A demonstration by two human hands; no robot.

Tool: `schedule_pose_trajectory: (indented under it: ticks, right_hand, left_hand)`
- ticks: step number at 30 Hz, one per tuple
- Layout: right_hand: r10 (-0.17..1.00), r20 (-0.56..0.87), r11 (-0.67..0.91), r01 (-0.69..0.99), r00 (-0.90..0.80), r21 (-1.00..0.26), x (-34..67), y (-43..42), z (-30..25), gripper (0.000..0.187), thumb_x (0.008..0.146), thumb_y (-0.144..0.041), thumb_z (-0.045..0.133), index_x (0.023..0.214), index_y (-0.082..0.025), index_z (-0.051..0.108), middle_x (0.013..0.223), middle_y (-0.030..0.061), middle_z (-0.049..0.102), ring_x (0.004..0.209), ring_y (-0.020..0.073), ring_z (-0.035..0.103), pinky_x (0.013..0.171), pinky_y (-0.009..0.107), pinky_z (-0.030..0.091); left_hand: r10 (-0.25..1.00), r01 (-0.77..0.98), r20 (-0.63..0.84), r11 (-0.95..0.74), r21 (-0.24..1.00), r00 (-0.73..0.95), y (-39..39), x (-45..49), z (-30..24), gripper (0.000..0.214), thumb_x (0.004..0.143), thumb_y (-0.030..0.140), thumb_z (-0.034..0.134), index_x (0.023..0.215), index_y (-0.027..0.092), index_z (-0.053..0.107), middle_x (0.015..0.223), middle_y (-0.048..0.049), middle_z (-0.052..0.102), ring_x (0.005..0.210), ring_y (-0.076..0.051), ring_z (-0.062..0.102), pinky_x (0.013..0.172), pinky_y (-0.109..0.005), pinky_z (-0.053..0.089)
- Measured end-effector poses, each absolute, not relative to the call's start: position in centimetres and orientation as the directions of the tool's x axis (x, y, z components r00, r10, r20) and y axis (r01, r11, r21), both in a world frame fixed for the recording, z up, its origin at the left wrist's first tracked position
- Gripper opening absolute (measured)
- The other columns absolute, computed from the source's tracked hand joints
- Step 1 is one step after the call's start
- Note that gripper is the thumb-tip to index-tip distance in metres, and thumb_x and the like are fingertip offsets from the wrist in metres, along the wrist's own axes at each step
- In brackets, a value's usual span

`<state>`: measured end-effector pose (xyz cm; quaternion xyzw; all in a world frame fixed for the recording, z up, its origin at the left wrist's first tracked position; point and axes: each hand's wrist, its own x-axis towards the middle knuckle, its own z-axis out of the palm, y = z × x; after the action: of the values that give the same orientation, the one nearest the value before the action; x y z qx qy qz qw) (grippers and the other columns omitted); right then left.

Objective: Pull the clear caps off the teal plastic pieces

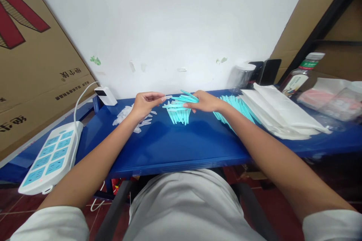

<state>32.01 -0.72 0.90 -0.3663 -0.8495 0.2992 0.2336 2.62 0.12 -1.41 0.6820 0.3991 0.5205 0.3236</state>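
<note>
My right hand (206,101) is closed around several slim turquoise plastic sticks (185,99), which fan out leftward from the fingers. Just under them, more turquoise sticks (179,116) with whitish, clear-looking upper ends lie side by side on the blue table (181,147). To the left, my left hand (148,103) pinches thumb and forefinger together, with a small clear plastic piece (169,97) at the fingertips. A loose heap of similar clear pieces (124,115) lies beside and partly behind the left wrist. Beyond my right forearm spreads a larger pile of turquoise sticks (240,107), partly covered by the arm.
White paper-like bags (283,115) lie at the right, near a bottle (299,75) and a lidded clear jar (243,75). A power strip (52,158) and a small white device (106,96) with a cable are on the left. A cardboard box (36,56) stands there too.
</note>
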Motion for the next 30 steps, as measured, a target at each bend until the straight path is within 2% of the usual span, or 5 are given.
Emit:
schedule_pose_trajectory:
  ticks: [15, 23, 26, 28, 30]
  right_hand:
    - [0.683, 0.148, 0.6, 0.433, -0.716, -0.673, 30.9, -1.3, 0.3, 0.046, 0.087, -0.053, 0.071, 0.061, -0.015, 0.068, 0.059, 0.0006, 0.063, 0.054, 0.0115, 0.048, 0.061, 0.027, 0.036]
    - [0.665, 0.138, 0.599, 0.414, -0.734, -0.685, 30.7, -1.3, 0.0, 0.047, 0.085, -0.056, 0.072, 0.062, -0.015, 0.069, 0.062, 0.0018, 0.066, 0.057, 0.0127, 0.052, 0.063, 0.027, 0.038]
    - [0.672, 0.138, 0.591, 0.415, -0.728, -0.691, 30.8, -1.3, 0.4, 0.05, 0.086, -0.059, 0.07, 0.063, -0.015, 0.068, 0.062, 0.0017, 0.065, 0.057, 0.0128, 0.051, 0.062, 0.028, 0.037]
    - [0.678, 0.129, 0.584, 0.424, -0.723, -0.692, 30.9, -1.4, 0.8, 0.051, 0.086, -0.061, 0.068, 0.063, -0.016, 0.067, 0.062, 0.0016, 0.064, 0.057, 0.013, 0.05, 0.062, 0.028, 0.036]
    - [0.694, 0.113, 0.57, 0.448, -0.711, -0.689, 31.2, -1.3, 1.0, 0.052, 0.086, -0.063, 0.067, 0.063, -0.016, 0.067, 0.063, 0.0019, 0.064, 0.058, 0.013, 0.049, 0.062, 0.028, 0.036]
  left_hand:
    - [0.876, 0.217, 0.406, -0.463, 0.859, 0.261, -1.4, 3.3, -0.8, 0.044, 0.065, 0.049, 0.095, 0.093, 0.015, 0.085, 0.096, -0.0142, 0.082, 0.092, -0.031, 0.078, 0.082, -0.04, 0.063]
    - [0.864, 0.229, 0.381, -0.465, 0.855, 0.329, -1.4, 3.4, -0.6, 0.045, 0.069, 0.05, 0.092, 0.097, 0.015, 0.085, 0.1, -0.0141, 0.082, 0.094, -0.029, 0.077, 0.083, -0.037, 0.062]
    - [0.855, 0.229, 0.397, -0.482, 0.846, 0.332, -1.3, 3.4, -0.2, 0.048, 0.077, 0.057, 0.085, 0.103, 0.016, 0.085, 0.1, -0.0135, 0.082, 0.089, -0.027, 0.076, 0.078, -0.035, 0.061]
    - [0.846, 0.276, 0.419, -0.51, 0.814, 0.328, -1.0, 2.8, 0.2, 0.052, 0.084, 0.062, 0.076, 0.11, 0.017, 0.083, 0.1, -0.0134, 0.081, 0.085, -0.025, 0.075, 0.075, -0.035, 0.059]
    - [0.837, 0.437, 0.437, -0.545, 0.715, 0.329, -0.3, 1.5, 0.5, 0.052, 0.088, 0.062, 0.07, 0.113, 0.018, 0.082, 0.096, -0.0127, 0.081, 0.083, -0.025, 0.073, 0.073, -0.035, 0.057]
